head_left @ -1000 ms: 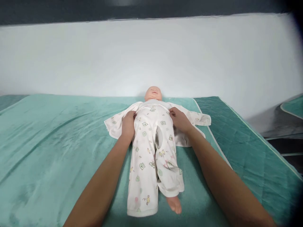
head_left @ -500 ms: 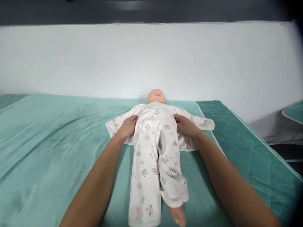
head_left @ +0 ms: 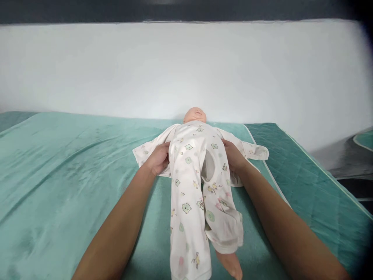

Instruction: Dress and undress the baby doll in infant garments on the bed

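Just left of center, a left hand (head_left: 158,159), half curled, rests against one side of the patterned trousers (head_left: 188,175) on a doll (head_left: 195,114) lying face up mid-frame; right of center, the right hand (head_left: 234,156) bends in along the other side. Both hands' fingertips are hidden at the cloth, so how firmly either grips cannot be told. The step appears to be settling the trousers around the doll's torso; the next move would likely call for an even draw on both sides. A bare foot (head_left: 231,265) pokes from one cuff at lower right of center. Beside the hands, a white top (head_left: 148,149) spreads its sleeves, its loose panels apt to snag fingers. Beneath lies a green blanket (head_left: 87,163); a darker quilted mat (head_left: 305,175) fills the right, and a white wall (head_left: 186,66) closes off space beyond the head.
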{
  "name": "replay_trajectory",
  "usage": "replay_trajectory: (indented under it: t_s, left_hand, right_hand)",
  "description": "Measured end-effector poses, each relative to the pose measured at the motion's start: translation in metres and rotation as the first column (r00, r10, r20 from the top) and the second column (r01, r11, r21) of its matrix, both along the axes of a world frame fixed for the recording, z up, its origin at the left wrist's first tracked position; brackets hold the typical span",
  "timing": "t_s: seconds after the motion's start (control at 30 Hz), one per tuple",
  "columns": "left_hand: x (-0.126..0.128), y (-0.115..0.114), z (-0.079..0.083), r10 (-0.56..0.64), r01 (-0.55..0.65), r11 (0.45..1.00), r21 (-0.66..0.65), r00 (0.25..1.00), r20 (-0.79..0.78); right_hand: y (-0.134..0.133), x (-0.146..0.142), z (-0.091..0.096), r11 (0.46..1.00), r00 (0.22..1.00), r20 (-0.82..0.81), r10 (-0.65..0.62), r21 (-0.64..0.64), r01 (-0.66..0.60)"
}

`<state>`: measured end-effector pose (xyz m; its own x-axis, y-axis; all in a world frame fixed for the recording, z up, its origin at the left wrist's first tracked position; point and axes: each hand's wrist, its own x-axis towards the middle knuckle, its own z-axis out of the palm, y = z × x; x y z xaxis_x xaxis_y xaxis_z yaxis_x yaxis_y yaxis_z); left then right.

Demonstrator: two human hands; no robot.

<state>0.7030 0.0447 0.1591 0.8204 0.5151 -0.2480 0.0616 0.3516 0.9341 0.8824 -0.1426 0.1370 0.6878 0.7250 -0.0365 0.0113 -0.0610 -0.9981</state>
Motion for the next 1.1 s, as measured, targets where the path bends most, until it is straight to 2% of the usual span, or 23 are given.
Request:
replay_trajectory:
  t_s: [0.1,0.23,0.43,0.57,0.7,0.9,1.1]
  left_hand:
    - [-0.001,-0.001,0.001,-0.03,0.03,0.999,0.013,0.999,-0.013]
    - [-0.003,-0.001,-0.002,-0.076,0.077,0.996,0.048,0.997,-0.02]
    - [-0.003,-0.003,-0.006,-0.088,0.089,0.995,0.051,0.996,-0.016]
    - [-0.002,-0.001,-0.009,-0.074,0.074,0.997,0.024,0.997,-0.006]
    - [-0.002,0.002,-0.012,-0.059,0.059,0.998,0.0,0.998,0.026]
    - [0.0,0.0,-0.01,-0.047,0.047,0.999,0.007,0.999,0.007]
    - [0.004,-0.006,-0.008,0.0,-0.001,1.0,0.024,0.999,0.034]
  right_hand:
    - [0.0,-0.001,0.0,0.998,0.994,-0.085,0.063,0.008,-0.063]
    - [-0.001,-0.001,0.002,0.996,0.992,-0.088,0.092,-0.006,-0.093]
    - [-0.001,-0.008,0.011,0.997,0.993,-0.098,0.069,0.044,-0.065]
    - [0.003,-0.009,0.007,0.996,0.992,-0.109,0.065,0.072,-0.057]
    - [0.004,-0.007,0.004,0.995,0.994,-0.071,0.088,0.052,-0.084]
    - [-0.001,-0.002,0.008,0.985,0.987,-0.035,0.158,-0.066,-0.16]
    - [-0.001,0.0,0.0,0.992,0.99,0.065,0.126,0.022,-0.127]
